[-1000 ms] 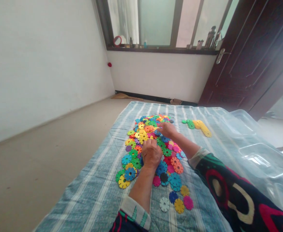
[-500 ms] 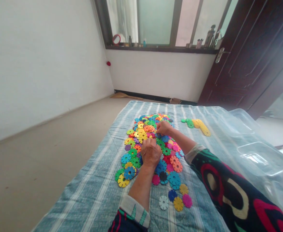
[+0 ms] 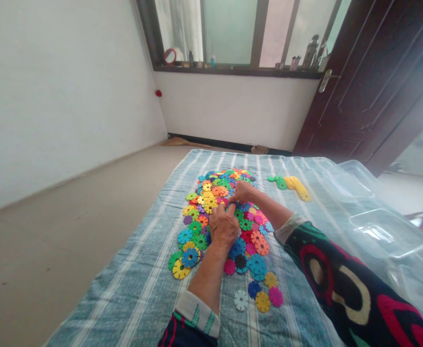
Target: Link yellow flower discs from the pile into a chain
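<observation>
A heap of flat, bright plastic snowflake discs [image 3: 204, 202] lies spread on a blue striped cloth [image 3: 149, 270]. My left hand [image 3: 224, 226] rests on the middle of the heap, knuckles up, fingers curled down onto the discs; what it holds is hidden. My right hand [image 3: 245, 191] reaches further out, fingertips pinched among the discs at the far part of the heap. A short row of joined green and yellow discs [image 3: 293, 185] lies apart at the right. Three loose discs [image 3: 256, 300] sit nearest me.
Clear plastic tubs [image 3: 385, 231] stand at the right on the cloth. A bare floor [image 3: 52, 221] runs along the left. A dark wooden door [image 3: 363, 86] is at the back right, and a window sill [image 3: 233, 71] holds small bottles.
The view has shifted slightly. My left hand has edged a little forward on the heap and my right hand has drawn slightly left; the discs lie as before.
</observation>
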A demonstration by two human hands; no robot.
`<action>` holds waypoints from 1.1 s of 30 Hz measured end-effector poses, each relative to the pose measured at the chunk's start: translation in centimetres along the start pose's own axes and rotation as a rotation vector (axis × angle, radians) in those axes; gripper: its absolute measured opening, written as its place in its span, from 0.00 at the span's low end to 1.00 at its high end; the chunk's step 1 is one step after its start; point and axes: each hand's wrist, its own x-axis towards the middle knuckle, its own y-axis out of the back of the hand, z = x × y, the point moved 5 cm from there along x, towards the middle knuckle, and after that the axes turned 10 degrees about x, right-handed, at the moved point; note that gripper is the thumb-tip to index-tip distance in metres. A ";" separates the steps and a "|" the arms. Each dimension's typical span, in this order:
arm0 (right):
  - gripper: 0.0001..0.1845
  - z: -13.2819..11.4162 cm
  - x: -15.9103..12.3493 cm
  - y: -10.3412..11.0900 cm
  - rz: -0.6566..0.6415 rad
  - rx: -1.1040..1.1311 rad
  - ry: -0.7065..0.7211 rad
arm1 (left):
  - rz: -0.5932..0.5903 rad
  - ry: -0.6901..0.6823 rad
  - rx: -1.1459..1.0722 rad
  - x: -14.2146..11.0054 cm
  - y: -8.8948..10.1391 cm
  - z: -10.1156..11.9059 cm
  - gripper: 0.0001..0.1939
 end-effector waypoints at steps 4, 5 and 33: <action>0.21 0.1 -0.5 -0.3 -0.065 0.088 -0.043 | -0.009 -0.004 0.027 -0.1 0.0 0.1 0.18; 0.20 0.1 -0.7 -0.2 -0.063 0.116 -0.042 | -0.005 -0.008 0.031 -0.1 0.0 0.1 0.18; 0.05 24.1 -9.7 13.7 0.374 0.285 -0.241 | 0.066 -0.067 0.086 0.8 -0.8 -0.5 0.19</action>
